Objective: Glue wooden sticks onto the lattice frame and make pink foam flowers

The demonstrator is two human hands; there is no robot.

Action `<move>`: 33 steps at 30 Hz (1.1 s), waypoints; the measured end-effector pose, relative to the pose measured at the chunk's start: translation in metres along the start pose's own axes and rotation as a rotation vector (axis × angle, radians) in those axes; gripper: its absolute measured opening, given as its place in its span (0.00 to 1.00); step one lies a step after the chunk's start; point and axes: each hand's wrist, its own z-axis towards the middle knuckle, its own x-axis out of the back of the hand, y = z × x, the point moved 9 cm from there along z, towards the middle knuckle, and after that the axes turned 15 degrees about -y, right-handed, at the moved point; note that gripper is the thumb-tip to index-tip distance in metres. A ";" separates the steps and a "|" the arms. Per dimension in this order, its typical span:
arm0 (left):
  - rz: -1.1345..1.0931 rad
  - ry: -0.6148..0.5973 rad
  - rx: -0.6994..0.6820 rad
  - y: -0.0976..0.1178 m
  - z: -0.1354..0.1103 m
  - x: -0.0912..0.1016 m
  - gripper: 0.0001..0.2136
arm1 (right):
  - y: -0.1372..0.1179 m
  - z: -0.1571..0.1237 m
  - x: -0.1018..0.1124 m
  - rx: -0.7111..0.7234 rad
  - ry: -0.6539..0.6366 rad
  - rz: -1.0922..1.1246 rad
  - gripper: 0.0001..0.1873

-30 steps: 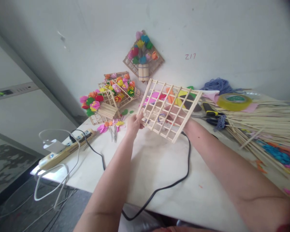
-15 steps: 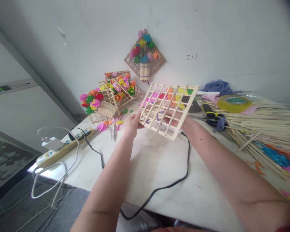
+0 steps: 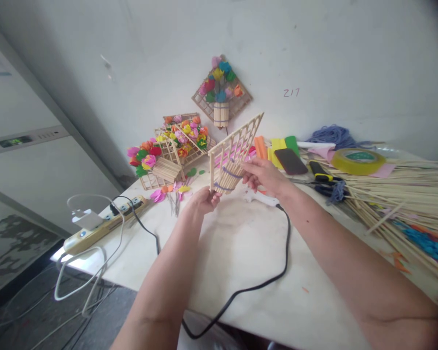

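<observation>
Holding a pale wooden frame of crossed sticks (image 3: 236,133) up over the smooth white table (image 3: 241,238), steeply tilted and almost edge-on to view. Gripping its low near corner with the bare left hand (image 3: 205,200), thumb and fingers bent in tight. Reaching to the other side with the bare right hand (image 3: 264,174), fingers bent and close together, right by the small bundle of pale round sticks tied with blue-purple cord (image 3: 229,178), set against the low part of the frame. Cannot tell whether pinching there or only touching.

Best to grip firmly but gently (thin sticks, likely easy to snap). Hold at the corners and crossings, not mid-stick. Turn slowly, both hands together, so as not to twist the frame crooked. Never tug the bundle by its cord. Take care to keep fingers off the tip of the white plastic tool (image 3: 265,200), lying just under the right hand (maybe a glue gun, maybe hot).

Hard to see: left fingertips, tucked under the corner; the far face of the frame; the join behind the bundle. Cut off at the right: many long pale sticks (image 3: 405,189). Lost past the table's near edge: part of the black cord (image 3: 287,253).
</observation>
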 end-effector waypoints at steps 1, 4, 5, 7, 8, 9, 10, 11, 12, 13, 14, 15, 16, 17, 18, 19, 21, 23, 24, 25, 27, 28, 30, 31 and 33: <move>-0.012 -0.012 0.019 -0.002 0.000 -0.001 0.08 | -0.001 0.001 -0.001 0.022 -0.025 -0.008 0.15; -0.024 -0.047 0.037 -0.003 0.000 -0.004 0.09 | -0.004 0.003 -0.002 0.099 -0.083 -0.062 0.13; -0.014 -0.040 0.025 -0.002 0.000 -0.004 0.09 | -0.004 0.003 -0.002 0.118 -0.096 -0.085 0.12; 0.041 0.012 -0.014 0.001 0.001 0.000 0.09 | -0.004 0.004 -0.003 0.140 -0.108 -0.123 0.12; 0.082 0.041 -0.031 0.003 0.001 0.002 0.09 | -0.005 0.004 -0.003 0.144 -0.104 -0.136 0.12; 0.119 0.057 -0.052 0.005 0.001 0.003 0.10 | -0.006 0.004 -0.003 0.146 -0.097 -0.147 0.12; 0.145 0.051 -0.083 0.008 0.001 0.001 0.10 | -0.007 0.003 -0.003 0.149 -0.086 -0.158 0.12; 0.159 0.020 -0.121 0.011 0.002 -0.002 0.10 | -0.009 0.003 -0.003 0.152 -0.073 -0.170 0.11; 0.160 -0.024 -0.167 0.014 0.002 -0.007 0.10 | -0.011 0.002 -0.004 0.154 -0.061 -0.182 0.11; 0.154 -0.071 -0.213 0.018 0.002 -0.012 0.11 | -0.013 0.001 -0.004 0.157 -0.054 -0.195 0.11; 0.147 -0.106 -0.251 0.020 0.001 -0.015 0.13 | -0.014 0.000 -0.005 0.163 -0.054 -0.206 0.11; 0.147 -0.125 -0.275 0.022 0.001 -0.016 0.14 | -0.015 0.000 -0.007 0.172 -0.061 -0.216 0.11; 0.154 -0.126 -0.287 0.023 0.000 -0.016 0.14 | -0.015 0.000 -0.008 0.186 -0.074 -0.223 0.11; 0.166 -0.117 -0.295 0.024 0.000 -0.014 0.14 | -0.016 0.000 -0.009 0.202 -0.091 -0.228 0.11; 0.182 -0.104 -0.306 0.026 -0.001 -0.012 0.13 | -0.016 0.000 -0.011 0.216 -0.112 -0.230 0.11; 0.200 -0.095 -0.318 0.027 -0.002 -0.011 0.12 | -0.015 0.000 -0.012 0.224 -0.132 -0.231 0.11; 0.228 -0.104 -0.352 0.030 -0.004 -0.010 0.11 | -0.014 -0.001 -0.013 0.221 -0.165 -0.225 0.10; 0.240 -0.143 -0.393 0.033 -0.006 -0.012 0.12 | -0.014 -0.003 -0.015 0.204 -0.188 -0.212 0.08; 0.245 -0.163 -0.419 0.035 -0.007 -0.014 0.13 | -0.014 -0.004 -0.015 0.194 -0.195 -0.204 0.07; 0.256 -0.179 -0.446 0.037 -0.009 -0.015 0.14 | -0.015 -0.005 -0.015 0.184 -0.200 -0.200 0.06; 0.302 -0.177 -0.509 0.042 -0.011 -0.014 0.15 | -0.017 -0.007 -0.014 0.156 -0.205 -0.224 0.03; 0.331 -0.159 -0.547 0.046 -0.012 -0.013 0.16 | -0.018 -0.008 -0.012 0.143 -0.194 -0.253 0.03; 0.380 -0.105 -0.636 0.053 -0.014 -0.008 0.16 | -0.020 -0.008 -0.003 0.135 -0.152 -0.321 0.05; 0.391 -0.079 -0.681 0.057 -0.015 -0.006 0.16 | -0.021 -0.008 0.002 0.139 -0.132 -0.345 0.05; 0.396 -0.042 -0.754 0.062 -0.017 -0.003 0.16 | -0.018 -0.006 0.013 0.144 -0.085 -0.332 0.06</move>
